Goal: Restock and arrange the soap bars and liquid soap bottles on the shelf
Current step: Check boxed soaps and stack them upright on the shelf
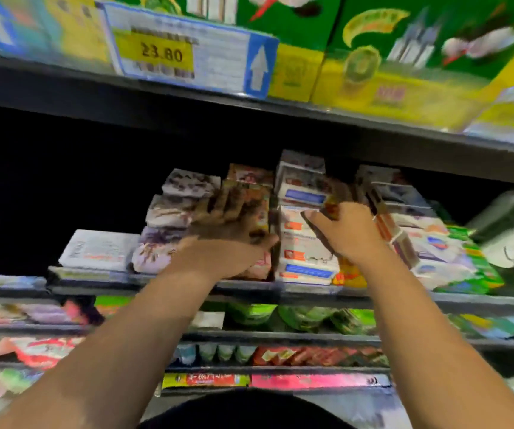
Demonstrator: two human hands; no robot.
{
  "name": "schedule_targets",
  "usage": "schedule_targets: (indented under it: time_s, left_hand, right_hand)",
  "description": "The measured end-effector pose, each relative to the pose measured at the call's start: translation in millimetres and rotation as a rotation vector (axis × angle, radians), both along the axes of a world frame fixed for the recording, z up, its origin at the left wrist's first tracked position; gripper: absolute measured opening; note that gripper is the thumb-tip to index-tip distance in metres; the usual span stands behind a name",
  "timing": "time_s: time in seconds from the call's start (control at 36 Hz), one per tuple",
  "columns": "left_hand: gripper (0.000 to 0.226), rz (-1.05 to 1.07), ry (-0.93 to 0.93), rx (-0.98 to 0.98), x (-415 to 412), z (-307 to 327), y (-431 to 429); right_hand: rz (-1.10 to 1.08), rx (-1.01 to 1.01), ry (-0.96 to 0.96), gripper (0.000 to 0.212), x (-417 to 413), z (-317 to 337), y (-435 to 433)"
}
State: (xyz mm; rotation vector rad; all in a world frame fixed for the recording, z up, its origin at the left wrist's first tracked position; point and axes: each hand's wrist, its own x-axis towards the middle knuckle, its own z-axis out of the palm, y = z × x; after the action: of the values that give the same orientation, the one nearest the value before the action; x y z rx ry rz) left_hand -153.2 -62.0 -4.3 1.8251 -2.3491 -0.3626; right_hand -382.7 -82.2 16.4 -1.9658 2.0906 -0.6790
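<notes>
Restocking step at the shelf (187,287). Left hand (234,230) splayed flat, steadying orange soap stack (246,176). Right hand (348,236) curled round red-yellow soap bar (330,209), against white stack (305,193). Next, probably: slotting bar in squarely without toppling neighbours.

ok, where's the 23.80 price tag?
Head view, upper left: the 23.80 price tag sits on the front edge of the upper shelf, just left of the blue arrow panel, above the left hand.

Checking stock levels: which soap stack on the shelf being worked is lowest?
The white pack at the far left, lying flat; the purple-printed stack beside it and those further right rise several packs high.
</notes>
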Motion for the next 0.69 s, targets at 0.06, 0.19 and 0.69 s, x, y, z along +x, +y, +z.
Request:
schedule_targets:
  time_s: [0.06,0.19,0.69]
  left_hand:
    - [0.080,-0.004,-0.099,-0.078,1.7,-6.1,-5.6]
    - [0.080,0.005,-0.146,-0.142,0.7,-9.1,-2.6]
    - [0.093,0.030,-0.211,-0.053,-4.8,2.7,-5.4]
  right_hand:
    - [0.024,0.025,0.020,0.044,-5.4,-5.9,-7.2]
    - [0.160,-0.078,-0.081,0.043,-13.6,-14.0,-12.6]
    - [0.296,-0.119,-0.413,0.053,-33.9,-12.6,22.5]
